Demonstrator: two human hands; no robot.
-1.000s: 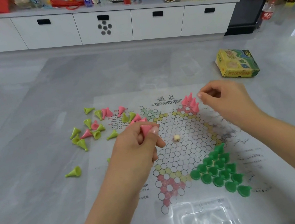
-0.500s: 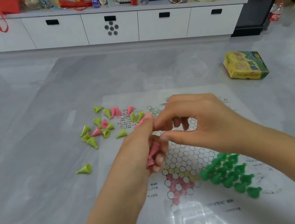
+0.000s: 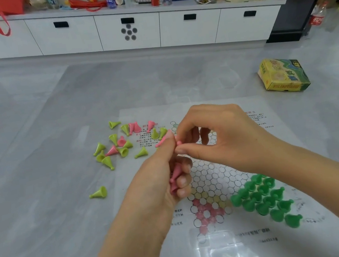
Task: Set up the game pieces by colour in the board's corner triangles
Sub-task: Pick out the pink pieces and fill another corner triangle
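A paper game board (image 3: 212,177) printed with hexagon cells lies on the grey floor. My left hand (image 3: 160,174) is above its left part, curled around several pink cone pieces (image 3: 175,177). My right hand (image 3: 217,138) meets it from the right, thumb and forefinger pinching the tip of one pink piece (image 3: 179,143) at the left hand's fingertips. Dark green pieces (image 3: 263,199) fill the board's near-right triangle. Loose yellow-green pieces (image 3: 109,151) and pink pieces (image 3: 134,127) lie scattered off the board's far-left edge. The far-right triangle is hidden behind my right hand.
A yellow and green game box (image 3: 283,75) lies on the floor to the far right. One stray yellow-green piece (image 3: 99,192) sits left of the board. A long white cabinet (image 3: 125,30) with cluttered top runs along the far wall.
One second ago my right hand was at the pink pieces in the far-right triangle. It has since come left to my left hand and now pinches a pink piece there.
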